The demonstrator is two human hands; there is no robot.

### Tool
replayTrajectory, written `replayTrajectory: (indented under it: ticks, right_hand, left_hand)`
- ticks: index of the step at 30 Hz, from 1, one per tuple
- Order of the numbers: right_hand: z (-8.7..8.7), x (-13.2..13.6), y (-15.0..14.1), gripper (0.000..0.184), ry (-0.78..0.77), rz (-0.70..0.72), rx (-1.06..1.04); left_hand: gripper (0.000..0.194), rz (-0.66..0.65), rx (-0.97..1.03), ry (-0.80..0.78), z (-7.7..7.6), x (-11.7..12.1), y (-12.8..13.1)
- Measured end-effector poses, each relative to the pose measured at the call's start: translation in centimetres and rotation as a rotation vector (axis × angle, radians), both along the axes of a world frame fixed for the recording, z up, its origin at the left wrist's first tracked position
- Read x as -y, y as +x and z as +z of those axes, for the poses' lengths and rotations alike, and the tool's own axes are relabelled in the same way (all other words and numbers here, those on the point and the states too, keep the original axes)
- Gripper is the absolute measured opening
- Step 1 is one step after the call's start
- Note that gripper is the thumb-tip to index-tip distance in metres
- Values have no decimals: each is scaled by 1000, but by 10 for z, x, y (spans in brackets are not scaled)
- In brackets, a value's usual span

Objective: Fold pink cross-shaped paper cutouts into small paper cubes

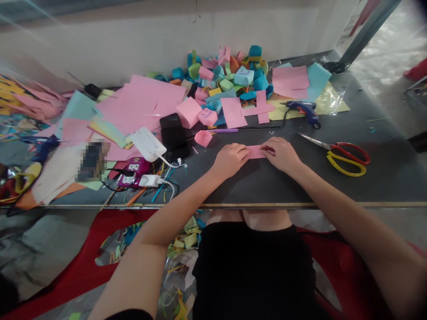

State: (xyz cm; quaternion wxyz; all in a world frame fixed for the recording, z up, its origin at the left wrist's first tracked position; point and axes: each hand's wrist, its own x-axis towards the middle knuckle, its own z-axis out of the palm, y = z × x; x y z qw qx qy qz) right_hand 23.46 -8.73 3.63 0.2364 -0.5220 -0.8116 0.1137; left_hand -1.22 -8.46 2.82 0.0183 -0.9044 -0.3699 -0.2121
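A narrow folded strip of pink paper (254,152) lies on the dark tabletop, held at its two ends. My left hand (231,158) grips its left end, fingers bent together over the paper. At the right end my right hand (279,153) pinches it between thumb and fingers. Just beyond my left hand sit a small pink folded paper piece (203,138) and a purple pen (225,130). Scissors with red and yellow handles (347,158) rest to the right of my right hand, blades pointing left.
A heap of folded paper boxes (227,78) stands against the wall. Pink sheets (140,104) spread at the left, near a power bank (147,144) and a magenta power strip (135,172). A blue glue gun (305,110) lies at the back right, its cord trailing left.
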Motion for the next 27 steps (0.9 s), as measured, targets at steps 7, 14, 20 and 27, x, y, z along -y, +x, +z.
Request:
replayTrajectory:
  ticks: [7,14,20,27]
  right_hand:
    - [1,1,-2,13,-31,-7,-6]
    - [4,7,-10,15,-44,-142,67]
    - [2,2,-5,24,-36,-140,-51]
    - [0,-6,0,33,-84,-115,-81]
  left_hand:
    - [37,19,-18,54,-3,4,-2]
    - [44,10,-15,117,-7,2,-1]
    - [39,-3,3,90,-9,1,-2]
    - [38,34,-40,-9,-4,2,-2]
